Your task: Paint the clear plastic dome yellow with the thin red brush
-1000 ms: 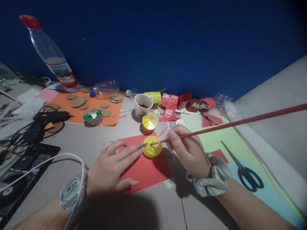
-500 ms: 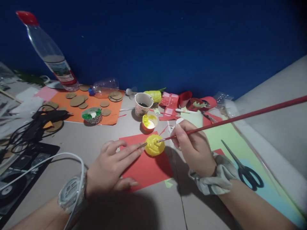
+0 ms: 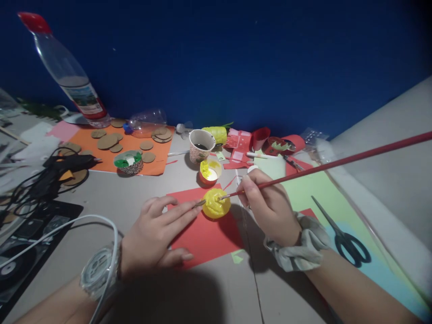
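Note:
A yellow-painted disc (image 3: 216, 203) lies on a sheet of red paper (image 3: 211, 240); its wet surface shows streaks. My right hand (image 3: 270, 209) is closed around the long red handle of a paintbrush (image 3: 303, 171), and the bristles touch the middle of the disc. With fingers stretched out, my left hand (image 3: 162, 234) rests over the red paper, fingertips at the disc's left edge. A small brown bit shows at those fingertips, too small to name. Just behind the disc stands a little cup of yellow paint (image 3: 208, 181).
Behind are a paper cup with dark liquid (image 3: 199, 155) and a green paint cup (image 3: 130, 167). Cardboard discs (image 3: 108, 141) lie on orange paper. Scissors (image 3: 351, 247) lie at right, a glue gun (image 3: 67, 159) at left. A white cable (image 3: 114, 234) crosses my left wrist; a bottle (image 3: 74, 85) stands far left.
The brush tip has shifted very slightly on the disc, still touching near its middle. My left hand keeps its place at the edge. The whole view has drifted a little.

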`<state>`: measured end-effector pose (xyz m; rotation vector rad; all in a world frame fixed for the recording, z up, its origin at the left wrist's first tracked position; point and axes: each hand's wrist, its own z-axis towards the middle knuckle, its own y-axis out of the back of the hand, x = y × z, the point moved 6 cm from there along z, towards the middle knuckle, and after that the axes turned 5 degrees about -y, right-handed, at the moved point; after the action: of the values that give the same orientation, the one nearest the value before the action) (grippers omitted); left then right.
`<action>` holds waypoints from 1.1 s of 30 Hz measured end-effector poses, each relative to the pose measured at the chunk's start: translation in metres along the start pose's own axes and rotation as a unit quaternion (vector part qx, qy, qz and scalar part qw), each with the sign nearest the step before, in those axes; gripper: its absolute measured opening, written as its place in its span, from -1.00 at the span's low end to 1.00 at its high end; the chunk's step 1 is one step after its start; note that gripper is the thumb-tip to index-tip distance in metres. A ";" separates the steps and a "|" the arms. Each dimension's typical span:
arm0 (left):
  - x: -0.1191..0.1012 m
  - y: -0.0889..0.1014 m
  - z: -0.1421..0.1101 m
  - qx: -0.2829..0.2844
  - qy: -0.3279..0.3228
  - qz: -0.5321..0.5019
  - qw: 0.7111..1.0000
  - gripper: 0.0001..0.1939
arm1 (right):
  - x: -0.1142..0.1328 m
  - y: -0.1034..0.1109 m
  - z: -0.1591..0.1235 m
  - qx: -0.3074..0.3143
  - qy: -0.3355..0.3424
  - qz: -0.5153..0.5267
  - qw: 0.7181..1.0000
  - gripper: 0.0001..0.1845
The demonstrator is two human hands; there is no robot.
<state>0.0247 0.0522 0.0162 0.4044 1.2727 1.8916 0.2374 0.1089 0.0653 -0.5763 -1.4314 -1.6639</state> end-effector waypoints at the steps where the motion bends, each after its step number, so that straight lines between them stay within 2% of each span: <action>1: 0.000 -0.001 0.000 0.003 0.000 0.000 1.000 -0.21 | 0.000 0.000 0.000 -0.002 0.001 0.000 1.000 -0.62; 9: 0.001 -0.002 0.001 0.007 0.002 -0.001 1.000 -0.22 | 0.001 0.001 0.000 -0.008 0.016 0.010 1.000 -0.63; 14: 0.005 0.000 -0.003 -0.009 0.002 -0.002 1.000 -0.24 | 0.001 0.014 0.003 -0.069 0.022 0.074 0.995 -0.62; 17: 0.010 -0.001 -0.004 -0.012 0.010 -0.025 1.000 -0.29 | -0.015 0.018 0.008 -0.130 0.001 0.192 0.973 -0.63; 19: 0.015 -0.002 -0.004 -0.002 0.025 -0.049 0.998 -0.34 | -0.034 0.021 0.010 -0.213 0.004 0.294 0.932 -0.60; 22: 0.020 -0.004 -0.005 0.009 0.044 -0.065 0.997 -0.37 | -0.062 0.015 0.012 -0.255 -0.008 0.313 0.915 -0.55; 26: 0.023 -0.004 -0.005 0.014 0.050 -0.078 0.996 -0.35 | -0.082 0.005 0.013 -0.245 -0.037 0.296 0.923 -0.55; 30: 0.027 -0.003 0.000 0.007 0.064 -0.090 0.994 -0.36 | -0.086 0.002 0.012 -0.246 -0.051 0.282 0.926 -0.73; 33: 0.028 -0.001 0.003 -0.004 0.072 -0.079 0.994 -0.38 | -0.086 0.000 0.011 -0.247 -0.047 0.270 0.929 -0.78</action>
<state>0.0093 0.0756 0.0117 0.1600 1.3498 1.8175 0.2818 0.1450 0.0001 -1.2248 -0.7882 -1.5412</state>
